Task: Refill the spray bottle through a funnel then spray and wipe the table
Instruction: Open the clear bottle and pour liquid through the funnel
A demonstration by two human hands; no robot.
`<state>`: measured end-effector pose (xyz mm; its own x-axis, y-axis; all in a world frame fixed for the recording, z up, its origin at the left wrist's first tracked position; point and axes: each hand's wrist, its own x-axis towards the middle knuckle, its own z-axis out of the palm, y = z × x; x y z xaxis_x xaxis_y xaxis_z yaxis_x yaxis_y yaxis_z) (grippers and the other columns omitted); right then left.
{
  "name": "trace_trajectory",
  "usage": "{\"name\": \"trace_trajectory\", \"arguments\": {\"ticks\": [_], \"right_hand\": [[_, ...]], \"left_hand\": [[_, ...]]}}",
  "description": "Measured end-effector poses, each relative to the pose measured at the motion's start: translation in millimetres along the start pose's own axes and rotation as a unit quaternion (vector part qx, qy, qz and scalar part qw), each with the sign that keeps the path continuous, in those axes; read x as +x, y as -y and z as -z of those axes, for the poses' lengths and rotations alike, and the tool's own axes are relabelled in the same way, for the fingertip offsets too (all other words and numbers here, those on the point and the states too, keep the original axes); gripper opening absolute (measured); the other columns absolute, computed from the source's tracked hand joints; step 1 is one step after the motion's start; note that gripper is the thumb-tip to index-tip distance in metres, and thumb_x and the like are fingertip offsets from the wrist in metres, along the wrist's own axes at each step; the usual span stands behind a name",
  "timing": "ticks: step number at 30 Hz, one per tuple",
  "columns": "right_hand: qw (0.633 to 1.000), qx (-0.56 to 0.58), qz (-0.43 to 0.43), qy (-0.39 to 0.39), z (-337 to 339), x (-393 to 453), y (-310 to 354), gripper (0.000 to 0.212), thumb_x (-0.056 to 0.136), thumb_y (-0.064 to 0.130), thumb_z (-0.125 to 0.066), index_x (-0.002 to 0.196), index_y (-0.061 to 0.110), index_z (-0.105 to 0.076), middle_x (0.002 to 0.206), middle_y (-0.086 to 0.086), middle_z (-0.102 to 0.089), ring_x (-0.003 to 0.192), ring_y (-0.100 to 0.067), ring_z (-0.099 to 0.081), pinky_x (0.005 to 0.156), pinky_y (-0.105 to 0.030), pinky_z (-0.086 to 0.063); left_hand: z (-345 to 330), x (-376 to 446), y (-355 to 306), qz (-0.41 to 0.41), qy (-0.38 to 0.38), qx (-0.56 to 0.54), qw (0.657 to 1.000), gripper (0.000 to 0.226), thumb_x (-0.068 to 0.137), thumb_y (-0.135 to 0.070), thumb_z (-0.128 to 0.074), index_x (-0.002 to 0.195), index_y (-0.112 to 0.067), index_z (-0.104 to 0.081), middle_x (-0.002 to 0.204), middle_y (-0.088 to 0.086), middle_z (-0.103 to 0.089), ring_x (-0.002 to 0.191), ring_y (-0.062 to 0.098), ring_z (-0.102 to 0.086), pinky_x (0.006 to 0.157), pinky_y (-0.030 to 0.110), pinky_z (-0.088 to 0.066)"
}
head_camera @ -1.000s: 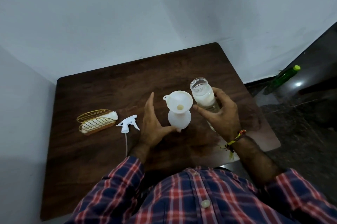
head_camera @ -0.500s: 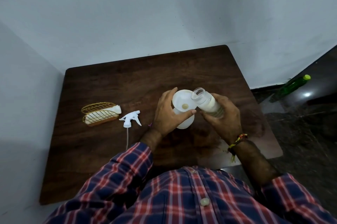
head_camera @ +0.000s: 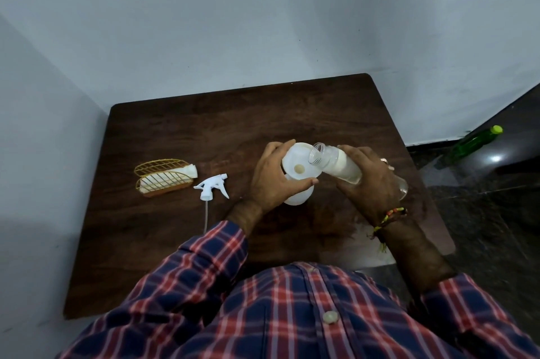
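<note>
A white funnel sits in the neck of a white spray bottle standing on the dark wooden table. My left hand wraps around the funnel and the bottle's neck. My right hand grips a clear glass jar with whitish liquid, tilted so its open mouth is over the funnel's right rim. The detached white spray trigger head with its dip tube lies on the table to the left.
A gold wire holder with a white cloth lies at the table's left. A green bottle lies on the dark floor at the right. Walls close in behind and to the left of the table.
My left hand has closed around the funnel and bottle neck. My right hand has tipped the jar from upright toward the funnel, its mouth now over the rim.
</note>
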<state>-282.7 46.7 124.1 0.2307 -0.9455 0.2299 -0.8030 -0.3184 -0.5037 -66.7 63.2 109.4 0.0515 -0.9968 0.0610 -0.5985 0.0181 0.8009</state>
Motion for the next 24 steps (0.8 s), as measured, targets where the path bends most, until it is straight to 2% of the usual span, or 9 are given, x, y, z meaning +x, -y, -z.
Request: {"name": "trace_trajectory", "arguments": {"ticks": [6,11,15,19,24], "right_hand": [[0.999,-0.029,0.010,0.011,1.2,5.2,-1.3,0.060,0.074,0.030,-0.078,0.130,0.023,-0.057,0.118,-0.002,-0.061,0.103,-0.025,-0.061,0.080,-0.043,-0.056],[0.998,-0.060,0.018,0.017,0.9,4.7,-2.0,0.061,0.074,0.030,-0.078,0.131,0.023,-0.057,0.119,-0.003,-0.061,0.104,-0.027,-0.061,0.078,-0.042,-0.055],[0.996,-0.086,0.030,0.013,2.6,5.1,-1.4,0.061,0.073,0.029,-0.080,0.129,0.023,-0.058,0.118,-0.003,-0.062,0.103,-0.029,-0.061,0.078,-0.043,-0.055],[0.994,-0.102,0.034,0.011,4.5,5.8,-1.9,0.061,0.073,0.028,-0.081,0.129,0.022,-0.058,0.118,-0.003,-0.062,0.102,-0.029,-0.062,0.078,-0.045,-0.055],[0.993,-0.111,0.035,0.006,7.1,7.3,0.3,0.062,0.072,0.027,-0.082,0.129,0.023,-0.058,0.119,-0.004,-0.062,0.103,-0.029,-0.062,0.077,-0.045,-0.056]], "left_hand": [[0.1,0.6,-0.9,-0.007,-0.007,-0.005,1.000,0.088,0.063,-0.046,-0.089,0.138,-0.017,-0.052,0.129,-0.002,-0.051,0.114,0.010,-0.051,0.091,0.022,-0.050],[1.4,-1.6,-1.5,-0.018,-0.009,-0.009,1.000,0.085,0.064,-0.041,-0.089,0.136,-0.016,-0.052,0.132,-0.002,-0.052,0.114,0.005,-0.049,0.089,0.008,-0.041],[1.8,-3.5,-2.8,-0.025,-0.006,-0.006,1.000,0.088,0.066,-0.043,-0.088,0.140,-0.016,-0.049,0.134,-0.001,-0.051,0.116,0.008,-0.050,0.095,0.023,-0.048],[0.8,-3.3,-2.3,-0.031,0.014,0.008,0.999,0.095,0.067,-0.046,-0.086,0.146,-0.016,-0.042,0.138,-0.001,-0.047,0.121,0.009,-0.047,0.097,0.023,-0.044],[0.9,-2.3,1.6,-0.028,0.012,0.010,0.999,0.093,0.066,-0.052,-0.085,0.144,-0.017,-0.047,0.133,-0.004,-0.050,0.117,0.010,-0.050,0.096,0.031,-0.051]]}}
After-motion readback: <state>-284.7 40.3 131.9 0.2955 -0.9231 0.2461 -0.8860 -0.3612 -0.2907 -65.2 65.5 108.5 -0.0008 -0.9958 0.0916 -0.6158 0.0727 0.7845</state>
